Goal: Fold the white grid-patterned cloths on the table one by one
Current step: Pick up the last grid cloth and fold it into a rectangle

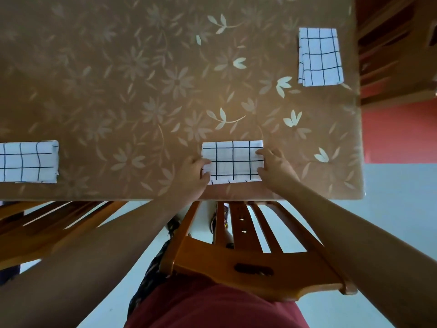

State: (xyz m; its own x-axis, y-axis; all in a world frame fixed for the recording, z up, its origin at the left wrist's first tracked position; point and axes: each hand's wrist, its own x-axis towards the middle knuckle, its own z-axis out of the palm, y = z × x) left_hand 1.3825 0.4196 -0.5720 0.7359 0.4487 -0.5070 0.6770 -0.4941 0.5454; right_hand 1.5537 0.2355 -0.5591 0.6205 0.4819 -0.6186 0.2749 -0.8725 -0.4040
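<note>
A small folded white grid-patterned cloth [233, 162] lies flat near the table's front edge. My left hand [195, 172] grips its left end, fingers curled over the cloth's edge. My right hand [274, 165] holds its right end, fingertips resting on top. A second folded grid cloth [27, 162] lies at the left edge of the view. A third folded grid cloth [319, 56] rests at the far right of the table.
The table [132, 91] has a brown cover with a pale flower print. A wooden chair back [250, 261] stands between me and the table's front edge. Another wooden chair [47, 223] is at the left. More wooden furniture [397, 50] stands beyond the right edge.
</note>
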